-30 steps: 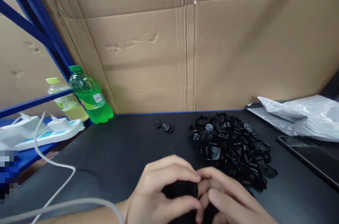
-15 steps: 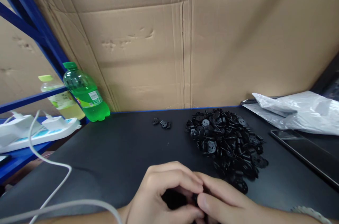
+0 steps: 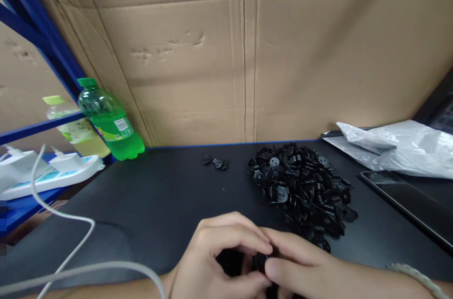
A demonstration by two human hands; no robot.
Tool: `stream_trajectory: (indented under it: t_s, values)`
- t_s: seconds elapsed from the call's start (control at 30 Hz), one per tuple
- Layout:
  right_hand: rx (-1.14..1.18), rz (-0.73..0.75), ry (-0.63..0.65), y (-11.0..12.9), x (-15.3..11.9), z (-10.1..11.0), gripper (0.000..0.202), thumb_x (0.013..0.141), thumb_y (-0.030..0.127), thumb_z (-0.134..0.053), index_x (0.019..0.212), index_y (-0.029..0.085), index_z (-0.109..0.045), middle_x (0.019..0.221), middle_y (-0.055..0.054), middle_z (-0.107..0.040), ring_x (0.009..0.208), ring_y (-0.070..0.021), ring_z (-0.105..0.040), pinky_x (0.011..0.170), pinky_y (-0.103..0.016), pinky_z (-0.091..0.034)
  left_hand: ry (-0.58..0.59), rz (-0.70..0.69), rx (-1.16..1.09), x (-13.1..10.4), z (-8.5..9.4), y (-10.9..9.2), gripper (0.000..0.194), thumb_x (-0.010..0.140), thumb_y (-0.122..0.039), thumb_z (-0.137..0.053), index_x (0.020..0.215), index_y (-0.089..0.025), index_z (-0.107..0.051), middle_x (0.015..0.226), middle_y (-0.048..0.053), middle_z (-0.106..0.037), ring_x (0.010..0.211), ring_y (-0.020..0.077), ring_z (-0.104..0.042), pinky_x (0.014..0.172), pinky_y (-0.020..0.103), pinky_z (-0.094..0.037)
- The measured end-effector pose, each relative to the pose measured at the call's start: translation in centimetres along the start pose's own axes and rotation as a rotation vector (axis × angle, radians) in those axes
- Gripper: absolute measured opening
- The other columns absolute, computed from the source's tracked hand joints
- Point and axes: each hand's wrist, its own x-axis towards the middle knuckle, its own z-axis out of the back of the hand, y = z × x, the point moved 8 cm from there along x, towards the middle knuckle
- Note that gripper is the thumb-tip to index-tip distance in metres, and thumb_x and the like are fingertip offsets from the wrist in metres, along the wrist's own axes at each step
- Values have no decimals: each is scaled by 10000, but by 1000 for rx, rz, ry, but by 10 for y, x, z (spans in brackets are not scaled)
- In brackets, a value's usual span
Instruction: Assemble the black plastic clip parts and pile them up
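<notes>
Both hands meet at the near edge of the black table. My left hand (image 3: 212, 256) is curled, its thumb and fingertips pressed on a small black plastic part (image 3: 261, 261). From the other side my right hand (image 3: 300, 261) pinches the same part, thumb in front and fingers behind. Most of the part is hidden by the fingers. Just beyond my right hand lies a pile of black plastic parts (image 3: 304, 186), many of them round discs with holes and clip-like tabs. A few similar black parts (image 3: 215, 162) sit apart, further back and to the left.
A green soda bottle (image 3: 116, 129) and a pale yellow bottle (image 3: 78, 134) stand at the left by a blue frame. A white power strip (image 3: 71, 174) has a cable (image 3: 85, 223) running forward. At right are a phone-like black device (image 3: 406, 204) and a plastic bag (image 3: 396, 148). Cardboard (image 3: 191, 68) rises behind.
The view has shifted slightly. The fingers have moved a little on the part, and more of it shows between them. The pile and the separate parts are unchanged.
</notes>
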Motion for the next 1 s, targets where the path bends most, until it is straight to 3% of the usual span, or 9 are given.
stream_trajectory:
  t_s: [0.33, 0.57, 0.8, 0.9, 1.0]
  values:
    - [33, -4, 67, -1, 0, 1, 204, 876, 306, -559, 1002, 147, -544, 976, -58, -560, 826, -141, -573, 692, -250, -458, 7, 81, -90, 1, 1, 6, 357, 590, 77, -804, 857, -160, -800, 859, 85, -764, 712, 186, -712, 641, 247, -583]
    - [78, -16, 79, -8, 2, 3, 213, 816, 140, -522, 1025, 136, -565, 976, -47, -589, 843, -130, -602, 724, -242, -488, 37, 87, -92, -1, -2, 14, 339, 605, 38, -824, 873, -167, -794, 831, 82, -741, 693, 165, -678, 558, 201, -575]
    - [69, -48, 15, -4, 5, 3, 288, 656, 129, -456, 924, 150, -559, 957, -45, -563, 825, -149, -585, 737, -295, -497, 54, -8, -18, 3, -7, 7, 340, 570, 95, -751, 832, -118, -790, 751, 87, -729, 690, 169, -654, 531, 182, -573]
    - [-29, -34, -14, 2, 5, 3, 283, 619, 165, -422, 874, 163, -544, 891, -39, -546, 809, -160, -531, 694, -286, -454, 74, -42, 4, 1, -10, 7, 353, 574, 96, -725, 845, -124, -782, 771, 85, -738, 690, 156, -641, 534, 163, -561]
    - [3, -74, -16, -2, 4, 1, 253, 611, 194, -423, 845, 179, -518, 756, 9, -524, 664, -121, -467, 601, -247, -378, 53, -49, 45, 0, -9, 9, 265, 590, 53, -735, 773, -139, -737, 747, 54, -714, 652, 135, -631, 546, 166, -539]
